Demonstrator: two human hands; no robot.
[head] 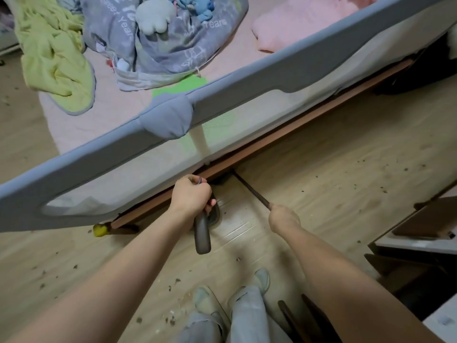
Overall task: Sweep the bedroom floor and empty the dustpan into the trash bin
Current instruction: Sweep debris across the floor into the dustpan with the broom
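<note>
dark thin broom handle [252,190] slanting down with its far end gone under the bed frame, dark grey dustpan handle [202,231] sticking up over the wooden floor [333,157], brownish crumbs [371,188] scattered all over

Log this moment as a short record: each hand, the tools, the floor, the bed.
left hand: left hand grips the dustpan handle
right hand: right hand grips the broom stick
broom: stick slants under the bed frame; head hidden
dustpan: pan mostly hidden behind the left hand, near the bed edge
floor: wooden floor strewn with dark crumbs
bed: grey guard rail, green blanket, pink pillow
trash bin: not in view
</note>
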